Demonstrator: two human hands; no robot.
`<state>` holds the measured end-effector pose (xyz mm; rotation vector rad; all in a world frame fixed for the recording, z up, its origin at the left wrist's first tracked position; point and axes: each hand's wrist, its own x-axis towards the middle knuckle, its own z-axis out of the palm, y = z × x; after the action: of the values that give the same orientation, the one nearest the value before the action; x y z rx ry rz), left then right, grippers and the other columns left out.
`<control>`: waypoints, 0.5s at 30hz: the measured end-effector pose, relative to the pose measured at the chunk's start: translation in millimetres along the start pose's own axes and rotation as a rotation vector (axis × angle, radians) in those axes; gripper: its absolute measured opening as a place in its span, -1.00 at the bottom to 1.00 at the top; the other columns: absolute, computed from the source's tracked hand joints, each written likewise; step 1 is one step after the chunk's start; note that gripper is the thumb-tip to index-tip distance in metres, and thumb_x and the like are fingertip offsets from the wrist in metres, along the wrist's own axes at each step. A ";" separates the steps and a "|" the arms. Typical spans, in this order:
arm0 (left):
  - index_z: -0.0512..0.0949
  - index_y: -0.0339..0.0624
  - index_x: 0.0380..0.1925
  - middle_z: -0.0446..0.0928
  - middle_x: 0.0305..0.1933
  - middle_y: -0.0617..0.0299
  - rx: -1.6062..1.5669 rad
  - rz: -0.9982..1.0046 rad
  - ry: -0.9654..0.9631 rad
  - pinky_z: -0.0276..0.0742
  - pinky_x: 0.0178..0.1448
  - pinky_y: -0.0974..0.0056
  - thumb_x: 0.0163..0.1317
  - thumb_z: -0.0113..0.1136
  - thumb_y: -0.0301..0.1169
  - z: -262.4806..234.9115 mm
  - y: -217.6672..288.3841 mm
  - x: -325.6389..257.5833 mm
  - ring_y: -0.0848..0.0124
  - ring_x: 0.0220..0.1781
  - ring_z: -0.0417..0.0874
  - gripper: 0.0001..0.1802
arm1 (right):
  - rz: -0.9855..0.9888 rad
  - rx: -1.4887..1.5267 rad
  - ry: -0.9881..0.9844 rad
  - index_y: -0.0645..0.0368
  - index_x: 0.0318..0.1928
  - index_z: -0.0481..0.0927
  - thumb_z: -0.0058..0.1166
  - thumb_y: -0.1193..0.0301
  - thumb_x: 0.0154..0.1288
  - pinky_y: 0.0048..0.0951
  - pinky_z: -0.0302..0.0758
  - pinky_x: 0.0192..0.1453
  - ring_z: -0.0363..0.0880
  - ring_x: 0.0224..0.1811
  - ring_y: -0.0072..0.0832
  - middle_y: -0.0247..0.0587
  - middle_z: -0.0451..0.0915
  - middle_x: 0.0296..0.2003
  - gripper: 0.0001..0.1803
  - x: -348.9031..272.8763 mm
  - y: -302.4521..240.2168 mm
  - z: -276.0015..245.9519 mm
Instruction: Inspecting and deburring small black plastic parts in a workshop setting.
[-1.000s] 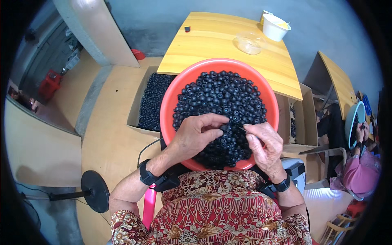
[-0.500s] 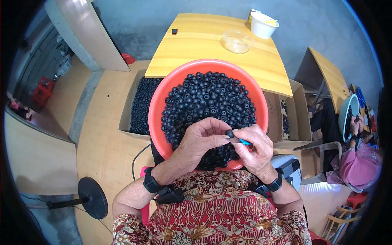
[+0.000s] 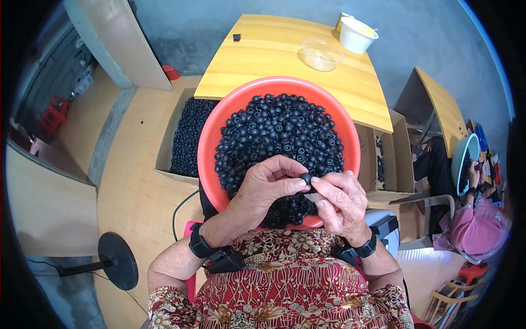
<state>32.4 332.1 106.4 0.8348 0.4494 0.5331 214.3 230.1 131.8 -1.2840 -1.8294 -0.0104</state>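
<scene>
My left hand [image 3: 271,183] is closed in a pinch on a small black ball-shaped piece [image 3: 306,178], held above the near part of a red basin [image 3: 209,151]. Opposite it my right hand [image 3: 341,200] is closed round a small knife, whose short pale blade [image 3: 314,197] shows just under the piece. The knife's handle is hidden in my fingers. My right fingertips touch or nearly touch the piece. Heaped in the basin lie a great many similar black pieces [image 3: 279,129], several with a round hole in them.
A wooden table [image 3: 257,49] beyond the basin carries a clear bowl [image 3: 322,56] and a white tub [image 3: 357,37]. Cardboard boxes [image 3: 404,148] flank the basin, the left one full of black pieces. A black round stand [image 3: 118,261] is at left. Another person [image 3: 478,227] sits far right.
The right fingers have shifted over the knife, so its blue handle no longer shows. Both hands stay close together at the piece. The view has shifted slightly.
</scene>
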 end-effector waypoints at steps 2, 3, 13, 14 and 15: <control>0.61 -0.21 -0.08 0.64 -0.11 0.30 -0.048 0.012 0.010 0.58 0.14 0.38 0.29 0.33 -0.57 -0.3 -1.0 -0.5 0.54 -0.03 0.64 -0.78 | 0.003 -0.029 -0.007 0.20 0.03 0.73 0.34 0.50 0.04 -0.33 0.48 -0.31 0.57 -0.37 -0.32 -0.18 0.63 -0.23 -0.55 0.9 0.0 -0.5; 0.61 -0.21 -0.08 0.64 -0.11 0.30 -0.066 0.037 0.022 0.56 0.14 0.39 0.28 0.35 -0.55 0.0 -1.9 -0.6 0.54 -0.03 0.64 -0.78 | 0.000 -0.038 -0.012 0.20 0.03 0.73 0.34 0.50 0.05 -0.33 0.48 -0.30 0.57 -0.36 -0.32 -0.18 0.63 -0.23 -0.55 1.3 -0.1 -0.6; 0.61 -0.23 -0.05 0.64 -0.10 0.30 -0.092 -0.010 -0.028 0.58 0.07 0.40 0.30 0.34 -0.53 -4.2 -3.9 -1.4 0.56 -0.05 0.63 -0.77 | -0.037 -0.056 -0.053 0.20 0.04 0.73 0.33 0.51 0.04 -0.32 0.49 -0.28 0.57 -0.35 -0.30 -0.16 0.62 -0.23 -0.54 5.1 -1.5 -1.3; 0.60 -0.23 -0.06 0.65 -0.09 0.28 -0.069 -0.008 -0.029 0.59 0.10 0.39 0.31 0.32 -0.55 -4.6 -4.3 -1.2 0.55 -0.03 0.64 -0.79 | -0.036 -0.054 -0.055 0.20 0.04 0.73 0.33 0.51 0.04 -0.32 0.50 -0.27 0.57 -0.35 -0.30 -0.16 0.62 -0.23 -0.54 5.2 -1.1 -1.1; 0.60 -0.23 -0.06 0.65 -0.07 0.27 -0.048 -0.007 -0.038 0.60 0.14 0.37 0.33 0.29 -0.57 -5.0 -4.6 -1.2 0.53 -0.02 0.65 -0.80 | -0.034 -0.054 -0.056 0.21 0.04 0.73 0.33 0.51 0.03 -0.32 0.50 -0.27 0.57 -0.35 -0.30 -0.16 0.63 -0.23 -0.54 5.1 -0.8 -1.2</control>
<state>29.9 331.6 100.0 0.7963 0.4031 0.5189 214.0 233.0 136.2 -1.3018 -1.9106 -0.0423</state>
